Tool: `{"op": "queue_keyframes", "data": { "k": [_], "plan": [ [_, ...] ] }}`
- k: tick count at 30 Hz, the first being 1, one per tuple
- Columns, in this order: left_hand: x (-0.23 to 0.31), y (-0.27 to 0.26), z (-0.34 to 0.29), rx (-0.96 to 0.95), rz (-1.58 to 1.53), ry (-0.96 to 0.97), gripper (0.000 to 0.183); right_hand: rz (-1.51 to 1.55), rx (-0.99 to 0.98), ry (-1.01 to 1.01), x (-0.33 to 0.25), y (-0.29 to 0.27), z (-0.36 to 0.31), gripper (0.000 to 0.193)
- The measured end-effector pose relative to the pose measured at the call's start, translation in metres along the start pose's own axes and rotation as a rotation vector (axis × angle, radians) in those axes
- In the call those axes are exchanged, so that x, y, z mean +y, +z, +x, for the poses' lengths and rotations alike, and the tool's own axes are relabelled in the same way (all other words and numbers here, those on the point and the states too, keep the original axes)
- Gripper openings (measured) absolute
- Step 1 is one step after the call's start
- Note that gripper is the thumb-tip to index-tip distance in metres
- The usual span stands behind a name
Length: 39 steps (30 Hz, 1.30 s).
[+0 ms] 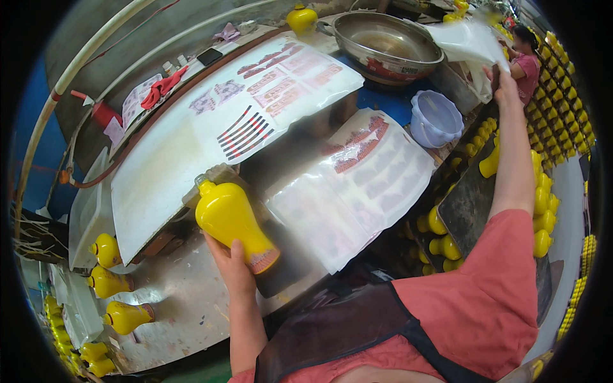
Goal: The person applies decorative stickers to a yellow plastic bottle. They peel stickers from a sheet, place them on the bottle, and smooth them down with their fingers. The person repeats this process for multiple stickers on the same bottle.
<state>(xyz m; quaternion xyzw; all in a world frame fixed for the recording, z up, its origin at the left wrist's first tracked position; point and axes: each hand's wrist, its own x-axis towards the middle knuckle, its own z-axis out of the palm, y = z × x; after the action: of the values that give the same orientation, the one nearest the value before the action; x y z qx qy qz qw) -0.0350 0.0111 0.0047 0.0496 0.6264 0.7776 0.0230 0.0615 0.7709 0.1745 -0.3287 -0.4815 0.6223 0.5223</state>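
red shirt [472, 281], yellow vase [227, 207], speckled table [182, 322], wall [153, 36]

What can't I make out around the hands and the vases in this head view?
1. Head view: most fingers of the left hand, hidden behind the glossy yellow narrow-necked vase.
2. Head view: how the right hand grips the translucent white sheet, too small to tell.
3. Head view: packed yellow vases at lower left, partly cut off by the dark lens rim.
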Motion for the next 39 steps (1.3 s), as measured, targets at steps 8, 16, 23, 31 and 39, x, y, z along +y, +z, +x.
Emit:
{"op": "queue_keyframes", "data": {
  "k": [8,16,23,31,39],
  "plan": [
    [-0.005,-0.007,-0.002,-0.041,0.134,0.083,0.087,-0.658,-0.751,-0.168,0.083,0.130,-0.224,0.023],
    [-0.001,-0.003,0.002,-0.017,0.023,-0.006,0.094,-1.090,-0.982,-1.036,0.157,0.270,-0.311,0.022],
    [-0.002,-0.010,0.002,-0.054,-0.104,-0.025,0.083,-1.378,-1.042,-1.073,0.168,0.259,-0.291,0.033],
    [0.002,-0.011,0.004,-0.065,-0.062,-0.074,0.064,-1.457,-1.039,-1.057,0.150,0.222,-0.307,0.035],
    [0.003,-0.008,0.003,-0.054,-0.118,-0.089,0.073,-1.233,-1.030,-1.042,0.151,0.212,-0.309,0.030]
  ]
}}
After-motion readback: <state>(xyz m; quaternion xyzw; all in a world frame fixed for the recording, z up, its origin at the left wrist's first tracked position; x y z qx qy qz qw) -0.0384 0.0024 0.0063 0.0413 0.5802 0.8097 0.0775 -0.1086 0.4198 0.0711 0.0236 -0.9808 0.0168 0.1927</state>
